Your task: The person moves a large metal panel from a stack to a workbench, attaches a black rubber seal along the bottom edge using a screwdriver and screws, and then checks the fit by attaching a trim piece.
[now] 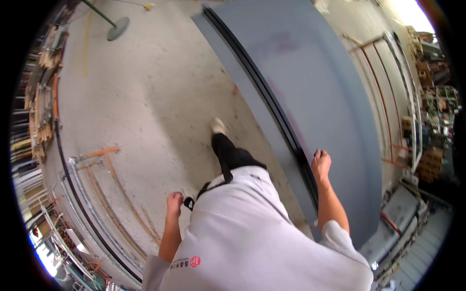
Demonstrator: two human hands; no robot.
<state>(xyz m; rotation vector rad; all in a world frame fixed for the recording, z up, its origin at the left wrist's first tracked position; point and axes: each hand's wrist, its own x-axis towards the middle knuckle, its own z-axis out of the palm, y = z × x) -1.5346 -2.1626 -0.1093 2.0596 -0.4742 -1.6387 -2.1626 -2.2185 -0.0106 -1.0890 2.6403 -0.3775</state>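
Note:
My right hand [321, 165] is curled closed above a large grey panel [335, 106], beside the long black strip [262, 80] that runs along it. A small dark spot shows at its fingertips; whether it is a held thing I cannot make out. My left hand [174, 202] hangs closed by my left hip, and the inside of its fingers is hidden. Right next to it, a black loop-shaped thing [189, 203] sits at my waist. Neither hand visibly touches the panel.
Concrete floor [160, 82] lies ahead and to the left. Metal frames with orange bars [114, 174] stand at left; another rack [388, 97] stands beyond the panel. Stacked long boards [43, 97] line the far left. A green pole on a round base [118, 29] is farther ahead.

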